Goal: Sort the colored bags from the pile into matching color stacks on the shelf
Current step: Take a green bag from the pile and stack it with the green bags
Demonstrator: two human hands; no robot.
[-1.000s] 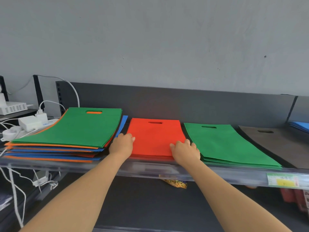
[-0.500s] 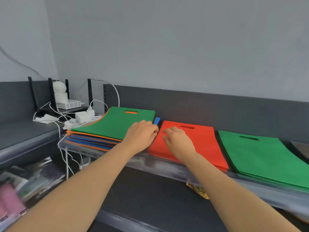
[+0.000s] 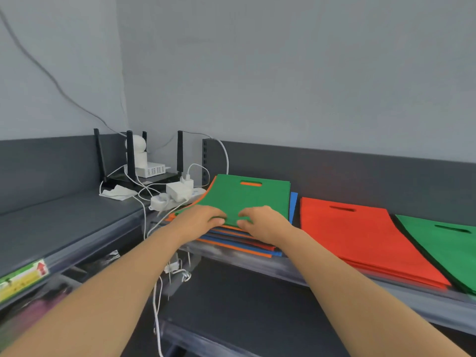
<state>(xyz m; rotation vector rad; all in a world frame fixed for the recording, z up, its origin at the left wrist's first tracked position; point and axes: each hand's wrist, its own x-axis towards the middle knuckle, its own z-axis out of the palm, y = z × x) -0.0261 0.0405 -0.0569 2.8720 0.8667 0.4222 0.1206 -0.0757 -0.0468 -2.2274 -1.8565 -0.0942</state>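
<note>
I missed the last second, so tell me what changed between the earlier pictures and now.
Both hands left the near edge of the red stack and moved left to the mixed pile. The left hand and right hand now pinch the near edge of its top green bag. The red stack and green stack lie as before.

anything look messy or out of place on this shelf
The mixed pile is untidy: orange and blue edges fan out unevenly beneath the top green bag, and one blue bag juts out to its right. The red stack and green stack beside it lie neatly squared.
</note>
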